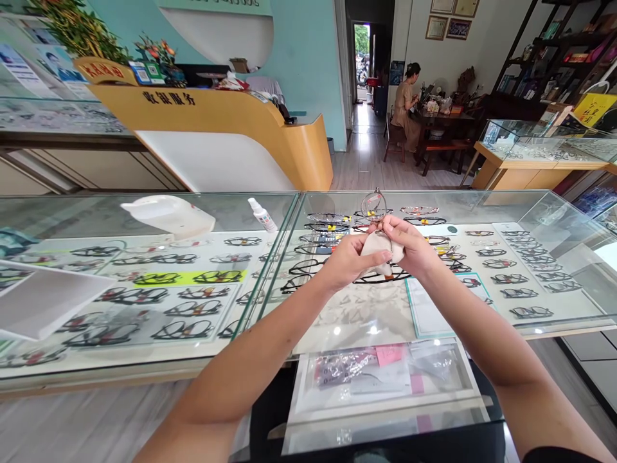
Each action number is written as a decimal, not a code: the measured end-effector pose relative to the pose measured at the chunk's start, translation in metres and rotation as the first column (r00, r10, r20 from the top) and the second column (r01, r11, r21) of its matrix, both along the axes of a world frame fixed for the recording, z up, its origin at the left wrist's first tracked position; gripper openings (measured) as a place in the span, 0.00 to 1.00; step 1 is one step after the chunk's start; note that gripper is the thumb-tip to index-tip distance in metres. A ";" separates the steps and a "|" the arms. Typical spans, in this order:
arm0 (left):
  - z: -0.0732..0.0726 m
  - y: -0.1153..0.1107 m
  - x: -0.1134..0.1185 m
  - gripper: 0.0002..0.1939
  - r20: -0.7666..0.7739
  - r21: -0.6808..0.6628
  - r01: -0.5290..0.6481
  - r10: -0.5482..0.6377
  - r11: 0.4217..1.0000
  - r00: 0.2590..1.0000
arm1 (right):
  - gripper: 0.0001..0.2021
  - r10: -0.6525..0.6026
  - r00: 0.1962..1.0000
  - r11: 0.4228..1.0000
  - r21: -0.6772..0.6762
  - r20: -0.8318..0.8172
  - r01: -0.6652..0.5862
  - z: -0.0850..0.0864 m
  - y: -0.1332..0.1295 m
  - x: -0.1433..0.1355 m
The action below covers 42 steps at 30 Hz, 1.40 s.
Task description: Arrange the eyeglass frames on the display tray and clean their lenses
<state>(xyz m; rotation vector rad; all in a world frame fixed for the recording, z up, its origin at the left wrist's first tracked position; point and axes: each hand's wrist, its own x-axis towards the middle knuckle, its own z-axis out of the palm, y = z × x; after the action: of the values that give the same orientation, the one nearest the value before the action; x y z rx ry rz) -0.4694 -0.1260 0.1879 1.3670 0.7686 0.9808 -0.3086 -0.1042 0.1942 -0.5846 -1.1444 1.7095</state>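
- Nearest me, a white drawer stands pulled out below the counter, with clear plastic packets and a pink slip lying inside.
- Over the glass counter, both bare forearms reach forward and the hands meet around one pair of glasses.
- The left hand presses a pale cloth, its thumb laid across the front; the other fingers are mostly hidden, so I can't tell how they sit.
- The right hand has its fingers bent close together, pinching the glasses by the frame near the cloth.
- One round lens of that pair shows upright just above the fingertips; the rest is largely covered.
- Under the counter glass lie rows of spectacles, a teal-edged white sheet and, on the left, a yellow-green strip.
- On the counter to the left are a white spray bottle and a curved white object.
- Beyond stands a wooden desk.
- Farther back, another person sits at a dark table, near an open doorway.
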 end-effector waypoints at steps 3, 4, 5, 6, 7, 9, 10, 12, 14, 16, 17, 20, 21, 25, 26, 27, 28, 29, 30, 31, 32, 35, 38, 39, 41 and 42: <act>0.000 -0.002 0.003 0.33 0.033 0.020 -0.039 0.038 0.999 0.999 | 0.25 0.011 1.000 1.000 -0.013 -0.024 -0.011 -0.002 -0.001 -0.002; -0.001 -0.002 0.003 0.34 0.028 0.041 -0.060 0.059 0.997 0.998 | 0.25 0.015 1.000 1.000 -0.015 -0.028 -0.015 -0.002 -0.002 -0.003; -0.002 -0.002 0.003 0.34 0.018 0.068 -0.084 0.083 0.994 0.996 | 0.25 0.016 1.000 1.000 -0.014 -0.027 -0.016 -0.002 -0.002 -0.003; -0.004 -0.002 0.003 0.34 0.004 0.100 -0.112 0.112 0.989 0.994 | 0.25 0.013 1.000 1.000 -0.011 -0.023 -0.014 -0.002 -0.003 -0.004; -0.005 -0.001 0.003 0.35 -0.010 0.136 -0.145 0.148 0.980 0.989 | 0.25 0.007 1.000 1.000 -0.006 -0.016 -0.007 -0.001 -0.004 -0.004; -0.009 0.000 0.004 0.36 -0.030 0.210 -0.211 0.222 0.955 0.975 | 0.24 -0.015 1.000 1.000 0.010 -0.008 0.015 0.001 -0.006 -0.005; -0.010 0.000 0.004 0.37 -0.034 0.240 -0.241 0.256 0.940 0.966 | 0.24 -0.027 1.000 1.000 0.017 -0.007 0.027 0.001 -0.007 -0.006; -0.012 0.000 0.005 0.39 -0.039 0.278 -0.281 0.302 0.919 0.952 | 0.23 -0.037 0.999 0.999 0.025 -0.006 0.037 0.002 -0.007 -0.006; -0.013 0.001 0.004 0.40 -0.050 0.282 -0.282 0.307 0.917 0.950 | 0.23 -0.040 0.999 0.999 0.028 -0.007 0.040 0.001 -0.006 -0.006; -0.012 0.003 0.001 0.40 -0.084 0.266 -0.234 0.265 0.935 0.961 | 0.22 -0.044 0.999 0.999 0.026 -0.020 0.044 0.000 -0.004 -0.005; -0.011 0.004 -0.001 0.39 -0.105 0.256 -0.198 0.231 0.946 0.967 | 0.21 -0.045 0.999 0.999 0.022 -0.027 0.046 -0.001 -0.002 -0.004; -0.008 0.008 -0.006 0.38 -0.144 0.223 -0.097 0.131 0.970 0.981 | 0.20 -0.038 0.998 0.999 -0.012 -0.043 0.038 -0.002 0.003 0.000; -0.007 0.010 -0.008 0.37 -0.135 0.217 -0.078 0.109 0.973 0.985 | 0.20 -0.039 0.998 0.999 -0.022 -0.047 0.038 -0.002 0.004 0.001; -0.007 0.012 -0.009 0.34 -0.058 0.203 -0.035 0.048 0.979 0.997 | 0.19 -0.073 0.996 0.997 -0.030 -0.058 0.071 -0.001 0.005 0.002; -0.008 0.011 -0.009 0.33 -0.051 0.201 -0.029 0.041 0.979 0.998 | 0.19 -0.074 0.996 0.997 -0.028 -0.056 0.072 -0.001 0.005 0.002; -0.008 0.011 -0.009 0.32 -0.051 0.199 -0.030 0.041 0.980 0.998 | 0.18 -0.070 0.996 0.997 -0.026 -0.054 0.069 -0.001 0.004 0.002; -0.009 0.011 -0.008 0.31 -0.052 0.201 -0.040 0.052 0.979 0.997 | 0.18 -0.065 0.996 0.998 -0.025 -0.054 0.064 -0.001 0.003 0.002; -0.010 0.011 -0.008 0.30 -0.049 0.209 -0.063 0.075 0.976 0.996 | 0.19 -0.059 0.997 0.998 -0.024 -0.057 0.058 -0.001 0.003 0.001; -0.011 0.010 -0.007 0.30 -0.041 0.220 -0.095 0.106 0.971 0.993 | 0.19 -0.054 0.997 0.998 -0.025 -0.061 0.053 -0.001 0.002 0.000; -0.012 0.010 -0.006 0.30 -0.029 0.228 -0.128 0.138 0.965 0.990 | 0.20 -0.051 0.997 0.998 -0.025 -0.066 0.049 -0.001 0.001 0.000; -0.013 0.009 -0.005 0.30 -0.014 0.233 -0.161 0.169 0.959 0.985 | 0.20 -0.051 0.996 0.998 -0.027 -0.067 0.049 -0.001 0.000 -0.001; -0.018 0.007 0.000 0.30 0.034 0.227 -0.241 0.239 0.944 0.970 | 0.21 -0.055 0.997 0.998 -0.024 -0.050 0.054 -0.002 -0.003 -0.004; -0.021 0.005 0.004 0.32 0.069 0.242 -0.295 0.287 0.924 0.956 | 0.20 -0.048 0.997 0.999 -0.003 -0.055 0.048 -0.002 -0.006 -0.006; -0.022 0.005 0.005 0.34 0.074 0.249 -0.309 0.300 0.918 0.951 | 0.20 -0.043 0.997 0.999 0.002 -0.062 0.044 -0.003 -0.007 -0.007; -0.021 0.005 0.005 0.36 0.071 0.260 -0.338 0.331 0.905 0.941 | 0.19 -0.043 0.997 0.999 0.007 -0.065 0.043 -0.003 -0.007 -0.007; -0.020 0.005 0.005 0.37 0.061 0.272 -0.346 0.343 0.898 0.938 | 0.19 -0.045 0.997 0.999 0.006 -0.062 0.046 -0.003 -0.007 -0.007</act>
<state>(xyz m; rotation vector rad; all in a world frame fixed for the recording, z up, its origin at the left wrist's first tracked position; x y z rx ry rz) -0.4648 -0.1210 0.1678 1.4926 0.9094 1.4188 -0.3159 -0.1110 0.1908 -0.5454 -1.0851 1.6725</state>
